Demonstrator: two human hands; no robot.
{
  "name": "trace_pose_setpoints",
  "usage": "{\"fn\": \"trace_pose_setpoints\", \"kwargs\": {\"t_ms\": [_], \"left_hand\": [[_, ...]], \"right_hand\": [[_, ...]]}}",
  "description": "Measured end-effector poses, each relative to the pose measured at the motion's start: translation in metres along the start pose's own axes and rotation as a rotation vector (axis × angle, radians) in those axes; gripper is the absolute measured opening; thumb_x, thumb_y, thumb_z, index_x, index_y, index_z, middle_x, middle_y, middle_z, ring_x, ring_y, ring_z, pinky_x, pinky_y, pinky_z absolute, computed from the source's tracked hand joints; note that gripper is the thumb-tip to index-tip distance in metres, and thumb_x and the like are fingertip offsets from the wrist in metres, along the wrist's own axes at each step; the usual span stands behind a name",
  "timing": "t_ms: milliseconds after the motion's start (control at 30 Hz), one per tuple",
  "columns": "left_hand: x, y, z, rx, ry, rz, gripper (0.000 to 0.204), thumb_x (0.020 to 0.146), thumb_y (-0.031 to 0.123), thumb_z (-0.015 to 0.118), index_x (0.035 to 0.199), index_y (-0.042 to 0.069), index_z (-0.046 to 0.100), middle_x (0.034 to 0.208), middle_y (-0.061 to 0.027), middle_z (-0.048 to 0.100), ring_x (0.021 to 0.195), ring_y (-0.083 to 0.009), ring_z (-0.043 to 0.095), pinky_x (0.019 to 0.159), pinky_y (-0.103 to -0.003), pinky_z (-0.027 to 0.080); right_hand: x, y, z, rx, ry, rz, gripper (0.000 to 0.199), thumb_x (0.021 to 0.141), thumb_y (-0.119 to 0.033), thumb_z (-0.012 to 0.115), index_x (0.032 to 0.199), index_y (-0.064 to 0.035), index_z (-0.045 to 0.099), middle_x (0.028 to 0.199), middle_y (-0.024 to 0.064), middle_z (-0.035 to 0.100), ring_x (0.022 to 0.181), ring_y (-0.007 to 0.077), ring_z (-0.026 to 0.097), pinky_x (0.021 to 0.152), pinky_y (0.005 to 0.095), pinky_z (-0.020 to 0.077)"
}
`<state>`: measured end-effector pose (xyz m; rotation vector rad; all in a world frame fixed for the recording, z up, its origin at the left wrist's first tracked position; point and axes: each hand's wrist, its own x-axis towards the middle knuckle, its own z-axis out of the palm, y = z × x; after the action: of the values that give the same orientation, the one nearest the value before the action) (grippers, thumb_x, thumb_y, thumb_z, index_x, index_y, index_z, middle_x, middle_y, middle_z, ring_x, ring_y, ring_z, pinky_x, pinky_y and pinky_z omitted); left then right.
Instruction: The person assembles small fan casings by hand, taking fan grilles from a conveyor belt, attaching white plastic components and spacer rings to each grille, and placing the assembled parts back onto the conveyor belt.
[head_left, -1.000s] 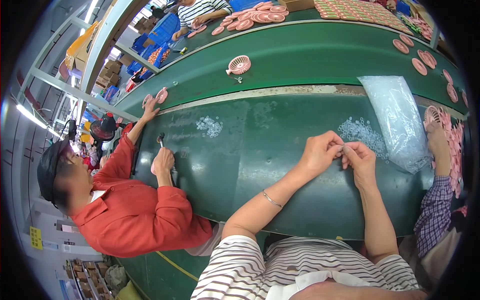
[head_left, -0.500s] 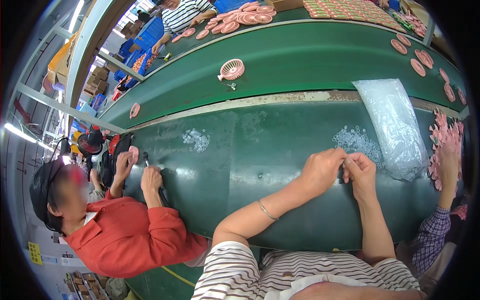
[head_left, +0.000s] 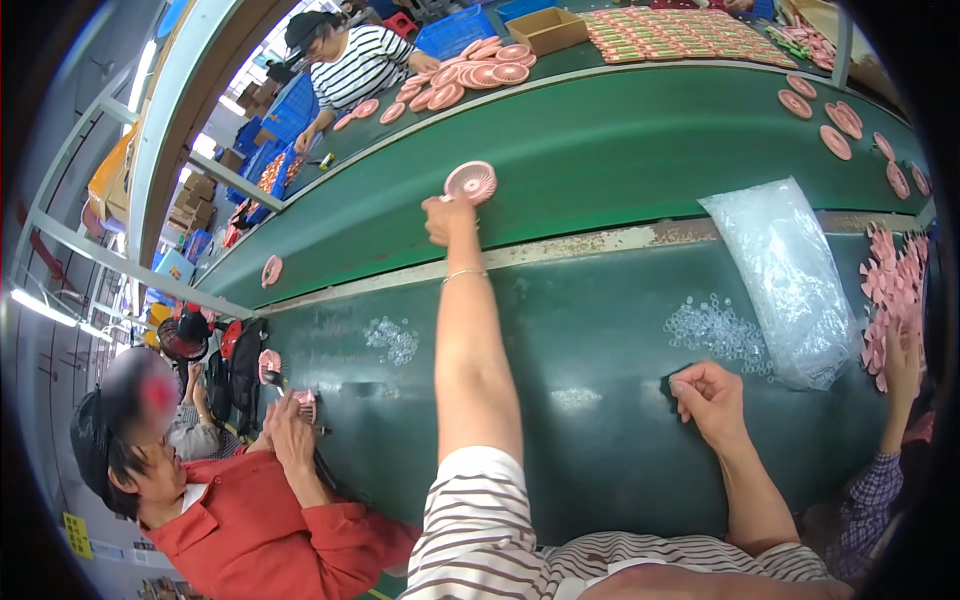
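My left hand [head_left: 450, 221] reaches far out over the green belt, its fingers closed at the stem side of a round pink slatted fan housing [head_left: 471, 181]. The fingertips are partly hidden by the back of the hand. My right hand [head_left: 708, 398] is held above the near table, fingers curled with thumb and forefinger together. What it pinches, if anything, is too small to make out. Beyond it lies a loose pile of small clear rings [head_left: 715, 330], beside a full clear plastic bag [head_left: 785, 280].
A smaller ring pile [head_left: 391, 341] lies left on the table [head_left: 590, 450]. A co-worker in red [head_left: 270, 510] handles a pink part at left. Another person's hand [head_left: 903, 350] is at the pink pieces [head_left: 893, 275] on the right. More pink housings [head_left: 835, 142] sit on the belt [head_left: 620, 160].
My left hand has parted from my right and stretched forward to the pink fan housing on the belt. The right hand has stayed near the rings, still pinched.
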<state>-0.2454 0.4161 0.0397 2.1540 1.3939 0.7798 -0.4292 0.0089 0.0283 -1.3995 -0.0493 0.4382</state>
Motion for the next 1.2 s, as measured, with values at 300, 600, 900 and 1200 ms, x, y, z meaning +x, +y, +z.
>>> {"fn": "trace_pose_setpoints", "kwargs": {"t_ms": [300, 600, 900, 1200], "left_hand": [[-0.119, -0.016, -0.072, -0.754, -0.512, 0.494, 0.024, 0.081, 0.012, 0.064, 0.099, -0.003, 0.058, 0.083, -0.0086, 0.064, 0.074, -0.0107, 0.06, 0.065, -0.024, 0.048], [-0.32, -0.046, -0.165, -0.923, -0.846, 0.303, 0.03, 0.08, -0.001, 0.064, 0.107, -0.002, 0.051, 0.089, -0.0058, 0.062, 0.077, -0.0078, 0.059, 0.068, -0.019, 0.049], [-0.35, -0.06, -0.15, -0.94, -0.751, 0.374, 0.03, 0.079, 0.0, 0.064, 0.107, -0.001, 0.054, 0.089, -0.0037, 0.06, 0.075, -0.0064, 0.054, 0.065, -0.019, 0.044], [-0.35, -0.063, -0.143, -1.061, -0.785, 0.351, 0.028, 0.081, -0.002, 0.061, 0.108, -0.003, 0.052, 0.101, -0.0086, 0.058, 0.086, -0.0103, 0.056, 0.076, -0.023, 0.047]], "right_hand": [[0.001, -0.004, -0.013, 0.106, 0.055, -0.065, 0.009, 0.082, -0.008, 0.063, 0.08, 0.0004, 0.06, 0.065, 0.0023, 0.056, 0.05, 0.0067, 0.05, 0.043, 0.0204, 0.0393], [-0.006, -0.014, -0.001, 0.258, 0.14, -0.216, 0.009, 0.084, -0.007, 0.06, 0.088, 0.0009, 0.06, 0.077, 0.0039, 0.061, 0.066, 0.0077, 0.055, 0.061, 0.02, 0.045], [-0.011, 0.011, 0.01, 0.155, 0.139, -0.331, 0.008, 0.087, -0.005, 0.054, 0.089, 0.0026, 0.052, 0.08, 0.0073, 0.061, 0.076, 0.0105, 0.061, 0.066, 0.0239, 0.0514], [-0.005, 0.014, 0.007, 0.04, 0.108, -0.386, 0.01, 0.09, -0.007, 0.052, 0.092, 0.0018, 0.051, 0.081, 0.0081, 0.06, 0.075, 0.0101, 0.059, 0.066, 0.0238, 0.0508]]}}
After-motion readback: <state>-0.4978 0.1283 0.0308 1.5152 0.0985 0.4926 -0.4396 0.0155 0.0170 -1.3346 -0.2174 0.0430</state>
